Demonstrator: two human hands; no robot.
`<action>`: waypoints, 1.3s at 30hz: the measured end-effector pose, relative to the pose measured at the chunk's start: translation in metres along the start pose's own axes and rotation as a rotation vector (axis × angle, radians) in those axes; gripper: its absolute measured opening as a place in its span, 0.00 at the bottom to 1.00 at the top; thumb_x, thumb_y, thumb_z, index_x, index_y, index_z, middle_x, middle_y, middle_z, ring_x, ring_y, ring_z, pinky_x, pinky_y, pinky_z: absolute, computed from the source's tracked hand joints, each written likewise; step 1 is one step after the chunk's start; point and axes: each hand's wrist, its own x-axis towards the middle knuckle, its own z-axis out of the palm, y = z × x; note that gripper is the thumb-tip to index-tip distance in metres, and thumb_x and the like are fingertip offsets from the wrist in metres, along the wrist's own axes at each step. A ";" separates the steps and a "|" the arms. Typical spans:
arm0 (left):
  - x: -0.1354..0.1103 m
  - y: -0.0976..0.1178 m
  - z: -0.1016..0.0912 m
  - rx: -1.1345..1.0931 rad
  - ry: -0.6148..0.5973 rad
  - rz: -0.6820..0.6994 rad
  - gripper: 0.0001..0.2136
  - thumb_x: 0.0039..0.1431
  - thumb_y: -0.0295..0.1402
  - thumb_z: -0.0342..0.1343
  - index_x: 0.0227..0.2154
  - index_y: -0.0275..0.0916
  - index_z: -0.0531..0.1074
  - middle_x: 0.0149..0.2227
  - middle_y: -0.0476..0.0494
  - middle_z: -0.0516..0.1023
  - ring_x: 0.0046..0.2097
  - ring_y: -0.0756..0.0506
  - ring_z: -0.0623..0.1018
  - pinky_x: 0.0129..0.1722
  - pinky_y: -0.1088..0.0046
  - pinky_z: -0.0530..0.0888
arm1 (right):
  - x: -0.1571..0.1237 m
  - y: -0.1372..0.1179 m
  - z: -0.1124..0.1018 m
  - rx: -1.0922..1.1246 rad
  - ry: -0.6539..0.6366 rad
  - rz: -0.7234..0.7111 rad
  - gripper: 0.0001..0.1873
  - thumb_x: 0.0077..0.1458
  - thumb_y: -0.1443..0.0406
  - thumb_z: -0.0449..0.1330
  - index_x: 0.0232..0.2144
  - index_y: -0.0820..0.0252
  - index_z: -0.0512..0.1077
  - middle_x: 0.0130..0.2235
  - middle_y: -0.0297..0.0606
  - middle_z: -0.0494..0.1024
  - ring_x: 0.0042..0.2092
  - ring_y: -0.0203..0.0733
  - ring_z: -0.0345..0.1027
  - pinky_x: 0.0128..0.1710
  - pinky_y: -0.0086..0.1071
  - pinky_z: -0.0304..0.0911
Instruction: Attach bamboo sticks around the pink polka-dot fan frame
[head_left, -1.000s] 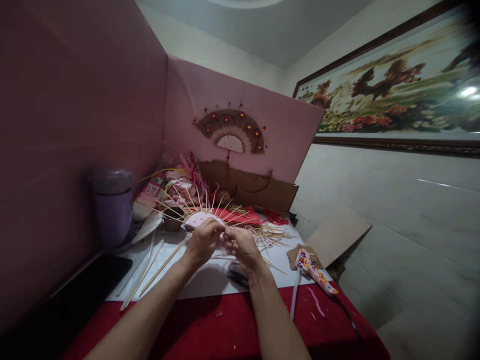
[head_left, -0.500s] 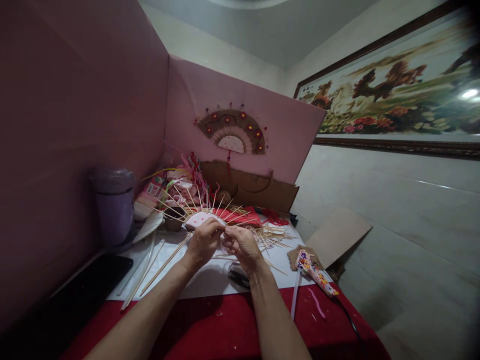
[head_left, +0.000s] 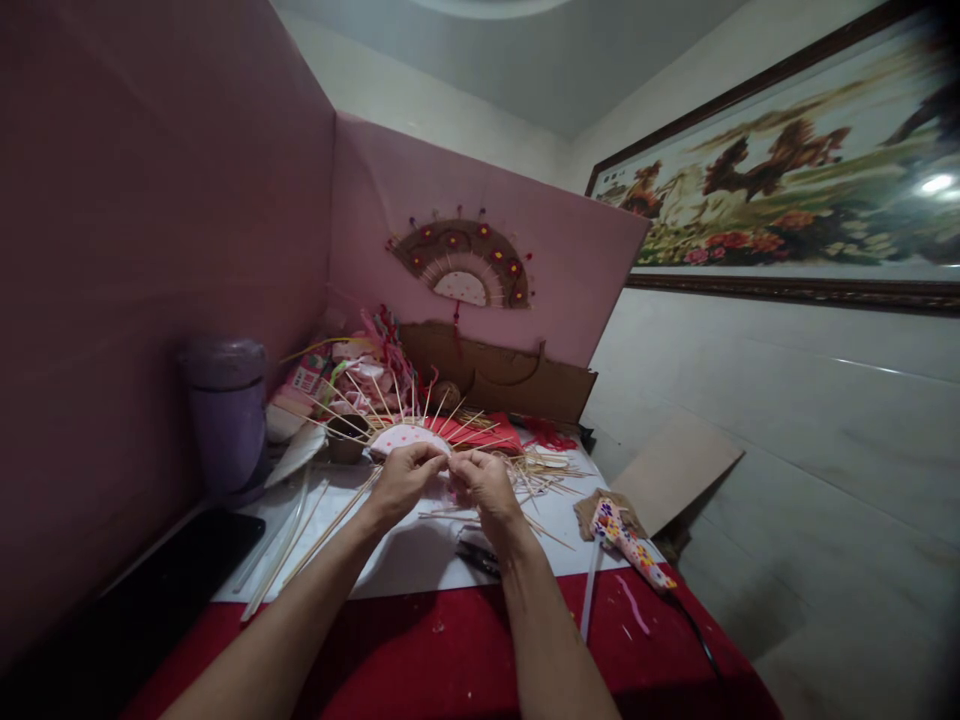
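Both hands meet over the middle of the counter, above a white sheet of paper that lies on a red cloth. The left hand has a narrow grip, thumb and fingertips pinched on the lower edge of a half-round white dotted paper fan piece with thin bamboo skewers fanning out of it, which it holds just off the sheet, tilted up toward the pink backboard. The right hand touches the left at the fingertips, its grip also pinched tight at that same edge; what lies between its fingers is too small to tell. A loose pile of bamboo skewers lies just right of the hands, and a dark metal hand tool sits under the right wrist. A flower-patterned glue gun rests near the right edge of the counter. At the left stand a purple lidded tumbler and a flat black slab. A finished brown fan with red flowers hangs on the backboard, above brown cardboard offcuts.
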 end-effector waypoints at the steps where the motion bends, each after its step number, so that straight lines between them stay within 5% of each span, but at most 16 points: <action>1: 0.000 0.001 0.000 0.006 -0.003 -0.011 0.09 0.47 0.36 0.55 0.21 0.34 0.72 0.20 0.50 0.70 0.23 0.52 0.67 0.22 0.77 0.63 | 0.000 0.000 0.000 -0.023 0.004 -0.014 0.08 0.38 0.62 0.60 0.20 0.63 0.67 0.14 0.26 0.64 0.14 0.26 0.50 0.12 0.22 0.44; 8: 0.001 -0.006 -0.002 0.132 -0.023 -0.057 0.09 0.48 0.37 0.53 0.22 0.35 0.70 0.19 0.51 0.68 0.20 0.52 0.66 0.18 0.76 0.61 | 0.001 0.000 0.001 -0.137 0.026 -0.052 0.08 0.38 0.62 0.59 0.20 0.63 0.67 0.12 0.25 0.63 0.13 0.26 0.51 0.12 0.22 0.45; 14: 0.001 -0.011 -0.003 0.416 0.063 0.109 0.07 0.49 0.31 0.51 0.20 0.37 0.68 0.20 0.51 0.69 0.24 0.50 0.68 0.24 0.75 0.63 | 0.001 0.002 0.001 -0.205 0.036 -0.084 0.09 0.39 0.62 0.60 0.20 0.62 0.66 0.12 0.25 0.63 0.13 0.28 0.52 0.11 0.23 0.47; 25: 0.002 -0.013 -0.003 0.400 0.076 0.138 0.06 0.50 0.31 0.48 0.22 0.37 0.67 0.21 0.51 0.69 0.24 0.50 0.68 0.24 0.75 0.64 | 0.003 0.006 0.002 -0.178 -0.015 -0.165 0.08 0.41 0.62 0.58 0.20 0.62 0.65 0.12 0.24 0.62 0.13 0.26 0.51 0.11 0.22 0.46; 39: -0.001 -0.006 -0.003 0.257 0.091 0.102 0.05 0.50 0.32 0.51 0.23 0.38 0.68 0.19 0.52 0.69 0.22 0.51 0.68 0.23 0.76 0.64 | -0.004 -0.001 0.004 -0.055 -0.078 -0.054 0.13 0.42 0.60 0.60 0.28 0.64 0.65 0.19 0.34 0.74 0.14 0.31 0.62 0.08 0.20 0.52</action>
